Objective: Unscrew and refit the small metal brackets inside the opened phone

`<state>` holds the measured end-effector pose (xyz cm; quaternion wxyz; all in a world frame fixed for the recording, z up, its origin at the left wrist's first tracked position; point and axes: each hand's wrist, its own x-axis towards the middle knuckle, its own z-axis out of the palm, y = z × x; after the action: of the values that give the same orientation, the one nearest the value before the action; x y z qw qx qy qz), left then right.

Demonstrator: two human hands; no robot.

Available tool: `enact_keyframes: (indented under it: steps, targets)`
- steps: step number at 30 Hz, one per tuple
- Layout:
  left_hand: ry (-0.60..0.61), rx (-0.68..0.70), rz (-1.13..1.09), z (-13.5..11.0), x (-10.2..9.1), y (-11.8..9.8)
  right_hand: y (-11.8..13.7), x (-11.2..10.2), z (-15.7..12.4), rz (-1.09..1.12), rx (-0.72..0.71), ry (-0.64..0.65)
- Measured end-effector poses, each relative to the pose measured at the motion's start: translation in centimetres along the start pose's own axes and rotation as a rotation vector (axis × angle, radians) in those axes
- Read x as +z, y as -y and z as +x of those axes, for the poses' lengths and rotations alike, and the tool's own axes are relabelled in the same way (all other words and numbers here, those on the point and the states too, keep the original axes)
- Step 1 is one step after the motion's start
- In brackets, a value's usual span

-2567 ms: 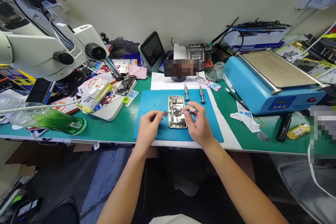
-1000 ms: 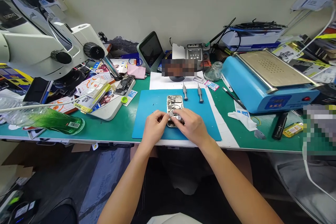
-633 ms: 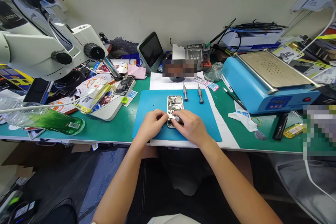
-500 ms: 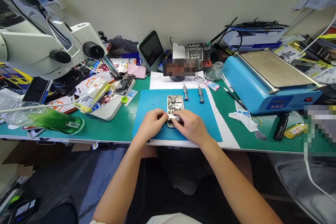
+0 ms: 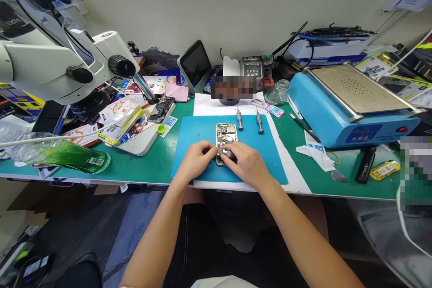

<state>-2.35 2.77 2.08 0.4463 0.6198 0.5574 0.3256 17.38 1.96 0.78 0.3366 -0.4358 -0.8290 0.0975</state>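
Observation:
An opened smartphone (image 5: pixel 231 128) lies on the blue mat (image 5: pixel 189 132), with its inner boards and metal parts bare. Over its lower half, a small flat phone part (image 5: pixel 220 150) spans the gap between my fingertips; its exact kind is too small to make out. My left hand (image 5: pixel 197 158) pinches the left end of this part beside the phone's left edge. Coming from the other side, my right hand (image 5: pixel 248 162) has its thumb and fingers closed at the right end, partly covering the phone. Two grey precision screwdrivers (image 5: pixel 240 120) (image 5: pixel 259 123) lie behind the phone.
A microscope (image 5: pixel 97 58) reaches in from the left, above boxes and a green bottle (image 5: pixel 77 155). At right stands a blue heating-plate machine (image 5: pixel 337 114). A glass jar (image 5: pixel 278 92), a tilted screen (image 5: pixel 195 65) and a soldering station (image 5: pixel 252 68) line the back.
The small part between my fingertips has tilted and now looks darker. Both hands keep nearly the same place over the phone. The whole view has shifted slightly.

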Motion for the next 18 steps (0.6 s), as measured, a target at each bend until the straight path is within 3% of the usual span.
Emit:
enact_keyframes:
  steps: [6, 10, 14, 18]
  targets:
    - [0.003, -0.008, -0.034, 0.02, -0.04, 0.24, 0.0, -0.06, -0.05, -0.006, -0.028, -0.018]
    - [-0.178, 0.056, -0.065, -0.26, 0.12, 0.6, -0.04, -0.04, -0.1, -0.002, -0.035, -0.02]
    - [-0.367, 0.143, 0.113, -0.77, 0.32, 0.82, 0.0, -0.09, -0.1, -0.009, -0.034, 0.004]
    - [-0.311, 0.184, 0.333, -0.89, 0.63, 0.72, 0.0, -0.08, -0.03, -0.021, -0.028, 0.025]
